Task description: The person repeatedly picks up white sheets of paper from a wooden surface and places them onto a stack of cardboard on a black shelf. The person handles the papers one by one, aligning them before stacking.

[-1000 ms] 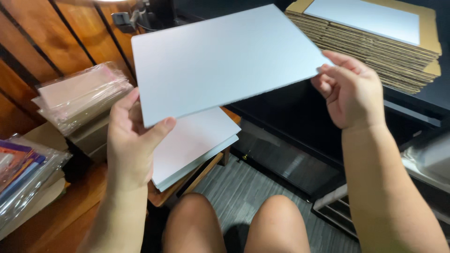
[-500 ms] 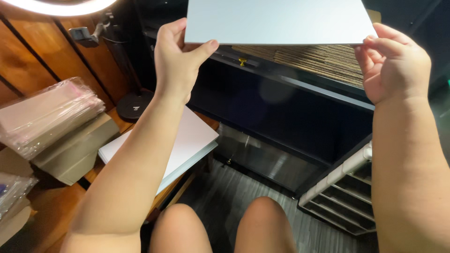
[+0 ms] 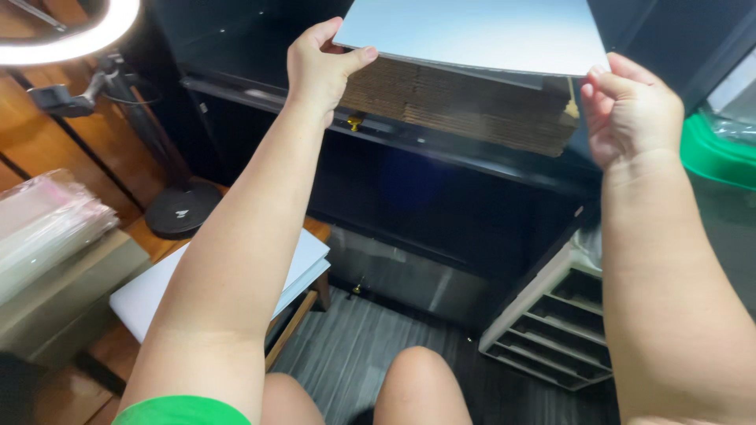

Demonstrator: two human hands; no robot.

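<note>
I hold a large pale grey-white sheet (image 3: 480, 31) flat, up at the top of the head view. My left hand (image 3: 319, 67) pinches its near left corner, thumb on top. My right hand (image 3: 630, 114) grips its near right corner. The sheet hovers just over a stack of brown corrugated cardboard (image 3: 465, 106) that lies on a black desk (image 3: 441, 149). More white sheets (image 3: 150, 295) lie stacked on a small wooden table at the lower left, partly hidden by my left arm.
A ring light (image 3: 75, 35) on a black stand with a round base (image 3: 181, 212) stands at the left. Clear plastic sleeves (image 3: 43, 228) rest on a grey box. A white slotted rack (image 3: 559, 323) sits on the floor at the right, a green object (image 3: 717, 153) above it. My knees (image 3: 417, 386) show below.
Both hands lifted the sheet off the low stack at the left, carried it up and to the right, and now hold it level over the cardboard stack on the desk.
</note>
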